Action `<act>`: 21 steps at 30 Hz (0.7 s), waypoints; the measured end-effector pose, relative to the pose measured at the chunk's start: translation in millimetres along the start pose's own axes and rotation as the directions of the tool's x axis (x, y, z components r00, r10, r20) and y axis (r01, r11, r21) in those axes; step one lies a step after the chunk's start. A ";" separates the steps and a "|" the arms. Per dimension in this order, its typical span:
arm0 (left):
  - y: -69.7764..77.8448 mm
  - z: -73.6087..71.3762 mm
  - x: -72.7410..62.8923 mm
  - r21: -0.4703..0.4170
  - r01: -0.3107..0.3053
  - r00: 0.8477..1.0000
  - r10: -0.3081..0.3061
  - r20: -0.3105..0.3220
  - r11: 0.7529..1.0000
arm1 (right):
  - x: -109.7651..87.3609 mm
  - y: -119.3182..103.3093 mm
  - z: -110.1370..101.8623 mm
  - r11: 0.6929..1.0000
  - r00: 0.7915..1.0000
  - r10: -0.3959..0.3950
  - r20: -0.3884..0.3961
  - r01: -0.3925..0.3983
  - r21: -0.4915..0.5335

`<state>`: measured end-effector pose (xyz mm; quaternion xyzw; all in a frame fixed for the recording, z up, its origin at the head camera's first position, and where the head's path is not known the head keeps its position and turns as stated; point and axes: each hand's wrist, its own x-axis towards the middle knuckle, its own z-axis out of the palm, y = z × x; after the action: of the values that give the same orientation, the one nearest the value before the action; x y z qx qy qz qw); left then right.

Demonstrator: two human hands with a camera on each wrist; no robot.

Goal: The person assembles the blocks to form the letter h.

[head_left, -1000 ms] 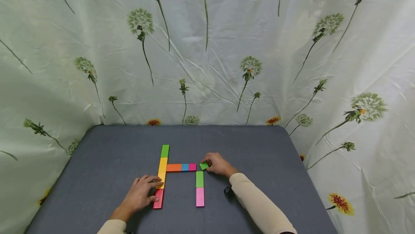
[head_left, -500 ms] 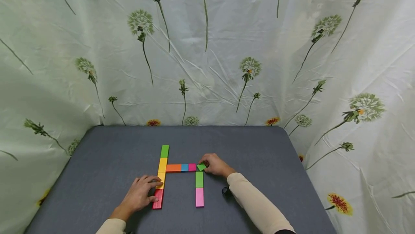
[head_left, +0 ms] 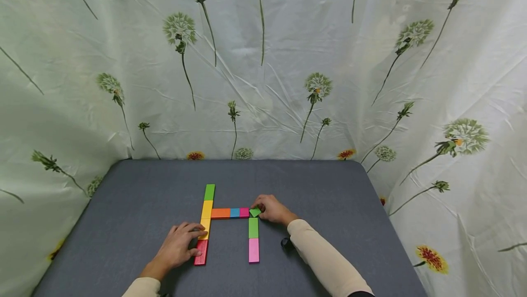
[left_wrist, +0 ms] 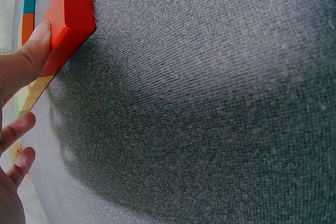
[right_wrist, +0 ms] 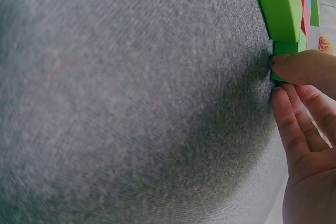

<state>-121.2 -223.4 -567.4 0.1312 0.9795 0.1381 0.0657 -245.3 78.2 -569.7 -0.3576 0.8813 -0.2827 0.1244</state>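
Observation:
Colored wooden blocks lie in an H-like shape on the table. My right hand [head_left: 273,209] pinches a small green block [head_left: 255,213] between thumb and fingers. That block sits askew at the top of the right column, just beyond a longer green block [head_left: 253,228] and a pink block [head_left: 254,250], and beside the magenta block [head_left: 244,213] of the crossbar. At the left column, my left hand [head_left: 176,244] rests its thumb on the red block [left_wrist: 73,11] and a fingertip on the nearer yellow block [head_left: 207,229]. The right wrist view shows my thumb partly covering the small green block [right_wrist: 286,49].
The crossbar also has an orange block [head_left: 220,213] and a blue block [head_left: 234,213]. Another yellow block [head_left: 207,208] and a green block [head_left: 210,191] top the left column. A dandelion-print curtain [head_left: 263,82] hangs behind the dark grey table [head_left: 321,187].
My right hand has shifted slightly left, bringing the small green block closer to the magenta one, and the block has turned a little. My left hand has stayed put.

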 end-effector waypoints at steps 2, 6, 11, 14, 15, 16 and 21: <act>-0.1 0.0 -0.1 -0.002 0.003 1.000 -0.003 0.005 1.000 | -0.1 0.1 0.6 1.000 1.000 0.009 0.002 -0.009 0.003; -0.1 0.0 0.9 0.003 -0.002 1.000 0.002 0.013 1.000 | -1.6 0.7 1.5 0.999 0.999 0.032 -0.004 -0.032 0.012; -0.9 0.3 2.6 0.002 -0.019 1.000 0.019 0.011 1.000 | -3.6 1.3 1.1 0.998 0.999 0.051 -0.012 -0.051 0.021; -0.4 1.8 2.0 -0.008 -0.017 1.000 0.017 0.015 1.000 | -5.9 2.8 1.1 0.998 0.998 0.054 -0.023 -0.054 0.036; 0.2 2.0 1.7 -0.010 -0.012 1.000 0.012 0.019 1.000 | -6.9 3.7 0.9 0.998 0.998 0.059 -0.027 -0.058 0.040; 1.0 2.2 1.5 -0.011 -0.008 1.000 0.008 0.023 1.000 | -8.1 4.8 0.5 0.997 0.997 0.066 -0.035 -0.065 0.038; 6.6 -0.4 2.1 -0.002 0.003 0.999 -0.003 0.037 1.000 | -18.3 10.2 -7.5 0.987 0.980 0.160 -0.117 -0.157 0.037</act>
<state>-121.7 -216.8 -565.2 0.1321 0.9782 0.1364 0.0842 -241.1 100.0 -569.3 -0.2668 0.9089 -0.3051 0.0984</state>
